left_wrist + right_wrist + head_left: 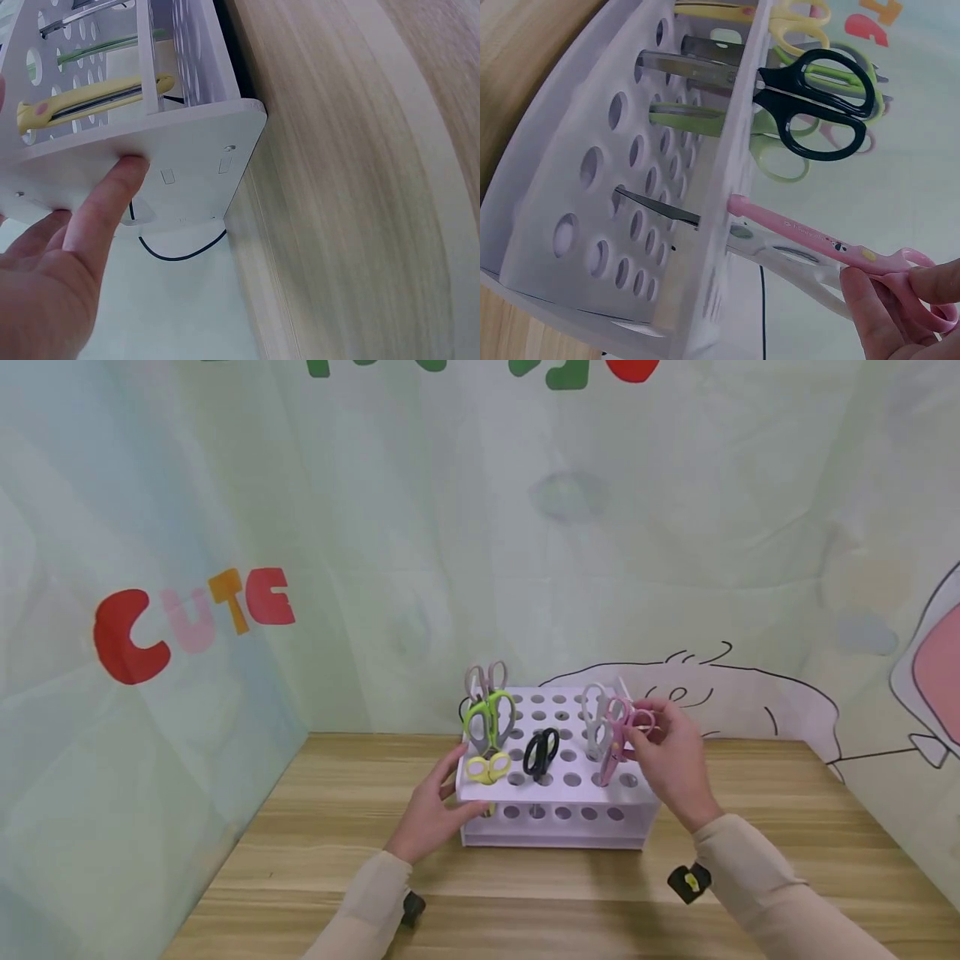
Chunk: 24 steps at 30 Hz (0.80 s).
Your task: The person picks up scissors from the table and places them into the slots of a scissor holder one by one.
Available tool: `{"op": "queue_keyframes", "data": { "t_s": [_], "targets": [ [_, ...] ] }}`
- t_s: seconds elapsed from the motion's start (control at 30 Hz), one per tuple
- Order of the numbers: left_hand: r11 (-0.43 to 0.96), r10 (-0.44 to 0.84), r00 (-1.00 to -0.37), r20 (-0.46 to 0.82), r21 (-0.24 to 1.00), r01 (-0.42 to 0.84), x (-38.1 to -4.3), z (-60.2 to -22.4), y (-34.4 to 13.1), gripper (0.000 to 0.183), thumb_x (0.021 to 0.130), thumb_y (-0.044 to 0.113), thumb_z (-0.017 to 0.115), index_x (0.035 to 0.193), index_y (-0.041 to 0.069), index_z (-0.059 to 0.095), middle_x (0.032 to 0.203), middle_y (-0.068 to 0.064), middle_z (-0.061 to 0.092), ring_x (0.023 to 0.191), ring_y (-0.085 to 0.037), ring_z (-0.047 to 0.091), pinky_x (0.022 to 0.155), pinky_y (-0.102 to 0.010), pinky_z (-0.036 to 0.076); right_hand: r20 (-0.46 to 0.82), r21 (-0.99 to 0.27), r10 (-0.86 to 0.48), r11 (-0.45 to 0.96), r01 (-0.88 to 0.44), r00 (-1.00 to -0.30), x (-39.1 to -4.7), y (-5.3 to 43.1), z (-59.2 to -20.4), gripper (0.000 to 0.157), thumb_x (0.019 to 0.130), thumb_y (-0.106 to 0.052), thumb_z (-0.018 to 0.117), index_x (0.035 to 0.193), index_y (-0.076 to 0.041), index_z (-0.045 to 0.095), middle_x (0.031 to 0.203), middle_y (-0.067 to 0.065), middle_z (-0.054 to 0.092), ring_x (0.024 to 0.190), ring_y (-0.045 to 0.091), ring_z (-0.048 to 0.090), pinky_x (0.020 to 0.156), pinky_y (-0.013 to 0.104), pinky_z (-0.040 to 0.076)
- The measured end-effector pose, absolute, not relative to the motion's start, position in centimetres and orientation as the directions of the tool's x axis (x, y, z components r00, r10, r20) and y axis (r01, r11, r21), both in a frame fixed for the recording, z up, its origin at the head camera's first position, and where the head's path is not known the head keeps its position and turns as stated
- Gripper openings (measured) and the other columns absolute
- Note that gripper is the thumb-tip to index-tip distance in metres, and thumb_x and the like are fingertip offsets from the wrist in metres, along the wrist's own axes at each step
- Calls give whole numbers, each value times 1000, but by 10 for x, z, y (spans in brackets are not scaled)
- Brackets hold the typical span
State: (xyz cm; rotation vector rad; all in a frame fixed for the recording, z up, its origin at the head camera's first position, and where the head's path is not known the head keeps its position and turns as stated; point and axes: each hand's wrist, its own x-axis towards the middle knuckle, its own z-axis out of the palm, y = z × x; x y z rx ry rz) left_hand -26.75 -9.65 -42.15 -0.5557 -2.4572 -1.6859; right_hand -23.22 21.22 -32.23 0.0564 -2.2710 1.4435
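My right hand (671, 760) pinches the handle loops of the pink scissors (810, 236) over the right part of a white rack (555, 841). The pink tip is at the top plate's front row of holes. Right behind it stand white scissors (593, 731), blade down through the plate. Against the rack's left side panel (195, 161), my left hand (427, 817) presses with fairly straight fingers. Near that hand are yellow scissors (487, 768), with green scissors (491, 718) behind them. Black scissors (542, 753) stand mid-rack.
The rack stands on a wood-grain table (345, 802) close to a printed cloth backdrop (420, 568). Pinkish-grey scissors (486, 678) stand at the back left of the rack. A lower shelf with holes (592, 165) lies beneath the top plate.
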Motion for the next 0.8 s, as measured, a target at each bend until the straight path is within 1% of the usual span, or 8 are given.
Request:
{"op": "queue_keyframes", "data": {
  "t_s": [0.13,0.33,0.4,0.53,0.6,0.8],
  "targets": [
    [317,234,-929,287,881,352,-267,-422,-95,88,79,18,85,153,26,37,158,-4,31,142,-28,34,107,-41,41,409,-830,203,488,-271,-889,-233,210,-330,29,94,4,63,122,3,54,109,21,62,91,33,64,70,30,60],
    [321,232,-929,287,879,352,-270,-424,-95,88,79,19,85,153,26,37,158,-3,31,142,-27,33,107,-40,41,368,-830,207,511,-221,-906,-233,207,-338,25,93,4,64,116,0,56,108,18,64,94,29,63,72,24,58],
    [325,231,-932,280,880,345,-270,-424,-95,88,79,19,85,152,27,37,158,-1,31,142,-26,33,107,-39,41,358,-821,202,533,-204,-912,-233,206,-340,25,93,1,65,116,0,56,108,18,64,95,28,62,75,26,58],
    [323,234,-931,282,880,348,-271,-424,-95,88,79,19,85,152,28,37,159,-2,31,142,-27,33,107,-40,41,366,-784,191,591,-191,-911,-234,206,-346,24,93,-1,66,115,0,57,109,17,64,95,28,62,80,35,55],
    [320,235,-929,286,880,352,-270,-424,-96,88,79,19,85,153,28,37,159,-3,31,142,-28,33,107,-40,41,363,-779,184,598,-188,-914,-235,206,-349,23,92,-1,66,113,0,56,107,18,64,95,29,62,80,38,55],
    [322,231,-930,287,879,352,-270,-424,-96,88,79,18,85,152,28,37,158,-1,32,141,-27,34,106,-41,42,360,-761,172,623,-182,-917,-236,205,-355,21,91,-1,68,109,0,58,104,18,65,93,29,61,77,37,55]
  ]
}}
